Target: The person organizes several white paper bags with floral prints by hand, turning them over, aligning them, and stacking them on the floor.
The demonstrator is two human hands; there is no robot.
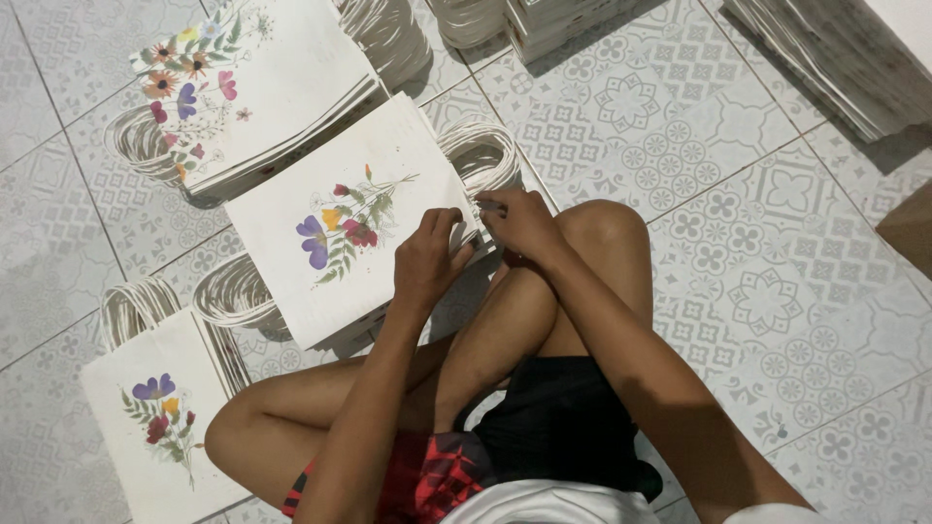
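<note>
From where I look down, the widest free room is the bare tiled floor [777, 291] to the right of my raised knee [602, 233], open out to the stack of bags [825, 58] along the far right edge. Ahead, a patch of floor between that stack and the white piles [544, 24] at the far edge is also passable. To the left it is crowded: the middle stack of flowered bags [340, 223] lies just before my left hand [427, 262] and right hand [519, 223], its rope handles [481, 150] jut out, the far-left stack [252, 87] almost touches it, and a near-left bag [160, 417] leaves only narrow strips of floor.
</note>
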